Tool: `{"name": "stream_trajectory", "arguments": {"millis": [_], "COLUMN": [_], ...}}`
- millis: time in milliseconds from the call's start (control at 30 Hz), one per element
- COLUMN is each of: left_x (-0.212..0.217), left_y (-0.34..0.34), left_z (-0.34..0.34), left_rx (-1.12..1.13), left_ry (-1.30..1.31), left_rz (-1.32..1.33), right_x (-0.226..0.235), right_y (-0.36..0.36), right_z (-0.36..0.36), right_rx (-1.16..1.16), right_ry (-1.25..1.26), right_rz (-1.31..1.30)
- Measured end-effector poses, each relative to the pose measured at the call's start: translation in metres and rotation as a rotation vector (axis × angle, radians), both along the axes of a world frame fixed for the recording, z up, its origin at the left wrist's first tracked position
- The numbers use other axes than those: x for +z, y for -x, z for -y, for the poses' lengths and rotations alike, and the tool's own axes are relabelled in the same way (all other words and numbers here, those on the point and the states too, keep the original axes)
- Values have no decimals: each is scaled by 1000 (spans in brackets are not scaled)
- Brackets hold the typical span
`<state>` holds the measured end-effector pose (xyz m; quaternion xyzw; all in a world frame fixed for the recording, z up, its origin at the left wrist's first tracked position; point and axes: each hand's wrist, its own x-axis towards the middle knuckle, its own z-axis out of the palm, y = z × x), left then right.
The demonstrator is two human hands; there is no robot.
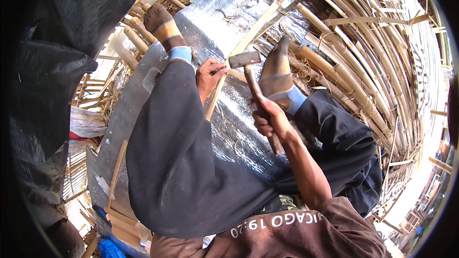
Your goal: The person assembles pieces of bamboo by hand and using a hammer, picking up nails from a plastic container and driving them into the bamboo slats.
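Observation:
My right hand (269, 117) is wrapped round the wooden handle of a hammer (245, 60), whose dark metal head is just right of my left fingertips. The fingers of my left hand (209, 77) are pinched together at a long pale bamboo strip (260, 21); whatever small thing they hold is too small to make out. That strip runs from the far right down between my legs. Beneath the hammer head, a shorter strip (237, 75) meets it at an angle. Both lie over a shiny silver foil sheet (203, 31).
My socked feet (166, 28) rest either side of the strips. Bundled bamboo poles (344, 71) curve along the right, and cut bamboo ends (136, 43) show at the left. Black plastic sheeting (52, 91) hangs at far left. Another bamboo strip (117, 174) lies beside my left leg.

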<state>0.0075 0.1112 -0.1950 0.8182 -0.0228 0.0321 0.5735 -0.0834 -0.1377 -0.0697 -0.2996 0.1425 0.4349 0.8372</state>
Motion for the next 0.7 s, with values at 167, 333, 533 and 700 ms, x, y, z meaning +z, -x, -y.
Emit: {"name": "stream_trajectory", "arguments": {"millis": [167, 333, 533, 700], "left_x": [4, -2, 4, 5], "left_y": [0, -1, 0, 0], "left_z": [0, -2, -2, -2], "left_rx": [-5, -5, -13, -13], "left_ry": [1, -12, -17, -45], "left_rz": [5, 85, 86, 98], "right_x": [-16, -7, 5, 40], "right_y": [21, 34, 36, 31], "right_z": [21, 24, 21, -8], "right_rx": [-17, -6, 66, -58], "right_ry": [-622, -701, -714, 447], "right_rz": [-214, -235, -248, 245]}}
